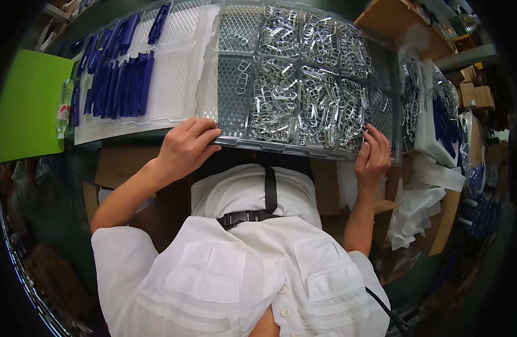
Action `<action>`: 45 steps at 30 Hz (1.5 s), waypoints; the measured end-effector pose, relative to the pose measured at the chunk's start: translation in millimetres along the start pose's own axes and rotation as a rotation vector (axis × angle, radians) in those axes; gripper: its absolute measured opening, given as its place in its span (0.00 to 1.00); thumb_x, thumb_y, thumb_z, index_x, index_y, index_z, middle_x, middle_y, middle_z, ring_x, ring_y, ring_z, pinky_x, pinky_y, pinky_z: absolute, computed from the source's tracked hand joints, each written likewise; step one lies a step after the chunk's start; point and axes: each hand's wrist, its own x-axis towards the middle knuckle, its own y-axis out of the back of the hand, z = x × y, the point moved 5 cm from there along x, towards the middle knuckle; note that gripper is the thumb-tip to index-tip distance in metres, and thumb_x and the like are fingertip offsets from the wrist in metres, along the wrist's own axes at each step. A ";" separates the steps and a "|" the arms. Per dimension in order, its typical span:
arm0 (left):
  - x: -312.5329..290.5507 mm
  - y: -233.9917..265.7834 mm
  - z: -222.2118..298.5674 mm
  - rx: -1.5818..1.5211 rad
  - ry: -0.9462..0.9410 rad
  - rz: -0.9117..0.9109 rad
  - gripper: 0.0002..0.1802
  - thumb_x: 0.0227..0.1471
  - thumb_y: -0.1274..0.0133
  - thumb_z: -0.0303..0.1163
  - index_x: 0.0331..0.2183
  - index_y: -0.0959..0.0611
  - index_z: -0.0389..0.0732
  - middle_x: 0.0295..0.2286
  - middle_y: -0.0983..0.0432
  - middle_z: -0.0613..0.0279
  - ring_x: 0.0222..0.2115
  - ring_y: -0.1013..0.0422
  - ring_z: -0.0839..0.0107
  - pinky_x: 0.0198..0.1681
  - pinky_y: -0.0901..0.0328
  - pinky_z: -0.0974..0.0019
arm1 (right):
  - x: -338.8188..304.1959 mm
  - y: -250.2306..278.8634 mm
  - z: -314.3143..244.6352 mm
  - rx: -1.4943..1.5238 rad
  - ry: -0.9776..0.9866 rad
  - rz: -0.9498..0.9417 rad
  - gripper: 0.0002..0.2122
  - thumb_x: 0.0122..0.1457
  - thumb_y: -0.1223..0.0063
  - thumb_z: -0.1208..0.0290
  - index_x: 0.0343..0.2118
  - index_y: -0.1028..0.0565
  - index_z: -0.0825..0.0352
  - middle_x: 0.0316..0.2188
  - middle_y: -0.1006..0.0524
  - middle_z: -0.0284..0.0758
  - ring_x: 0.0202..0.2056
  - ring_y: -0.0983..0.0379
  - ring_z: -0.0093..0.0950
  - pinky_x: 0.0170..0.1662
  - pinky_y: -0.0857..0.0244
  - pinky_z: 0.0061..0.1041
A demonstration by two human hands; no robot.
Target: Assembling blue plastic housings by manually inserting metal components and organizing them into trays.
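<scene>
Holding a tray (231, 115) of clips (326, 106) by its near rim

Set in front of the waist, divided into compartments in two rows, transparent and plastic. Filled thickly with silvery wire clips across the three middle columns, in both rows; holding only a few in the leftmost column, and a few more in the near right compartment.

Pinched nearly closed on the near rim at its left end with the left grip (186, 147), thumb below and fingers above. Held likewise near the right end of that rim with the right grip (375, 156), fingers bent over the edge, close to the clips in the near right part. Hard to tell there whether touching any clip.

Just to the left of the tray, seen in a second tray (174, 67): long blue parts (124, 84), mostly side by side in two rows. Farther left, near a bright green board (28, 106): a small clear bottle (63, 109).

To the right, past the tray's side: more clips bunched together, then a white box (430, 147) with blue parts and clips. Lower right: crumpled white wrapping (413, 216) by a carton (442, 222). Worn nearest the camera: a white shirt (213, 297) and a black strap (270, 191) with a buckle (244, 217).
</scene>
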 end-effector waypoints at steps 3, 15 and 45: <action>-13.3 53.8 13.6 -0.046 0.017 0.035 0.21 0.44 0.32 0.27 0.44 0.16 0.37 0.44 0.21 0.56 0.44 0.23 0.54 0.49 0.27 0.55 | 12.4 3.9 -16.2 -0.202 0.057 -0.144 0.09 0.60 0.43 0.73 0.43 0.19 0.67 0.50 0.19 0.36 0.50 0.22 0.39 0.54 0.29 0.39; -515.9 184.9 -93.7 0.136 1.388 1.096 0.14 0.63 0.47 0.31 0.47 0.18 0.34 0.34 0.17 0.61 0.29 0.23 0.76 0.36 0.28 0.70 | 191.2 -141.8 -10.2 0.113 0.241 -0.402 0.16 0.71 0.48 0.62 0.57 0.22 0.62 0.49 0.17 0.39 0.48 0.19 0.34 0.49 0.27 0.31; -587.5 13.3 145.9 -0.505 1.654 0.631 0.10 0.60 0.39 0.27 0.42 0.20 0.35 0.36 0.25 0.67 0.39 0.29 0.76 0.43 0.33 0.71 | 123.0 -47.5 25.9 1.250 -0.604 -0.294 0.17 0.67 0.42 0.75 0.57 0.24 0.71 0.43 0.18 0.35 0.43 0.21 0.24 0.50 0.25 0.24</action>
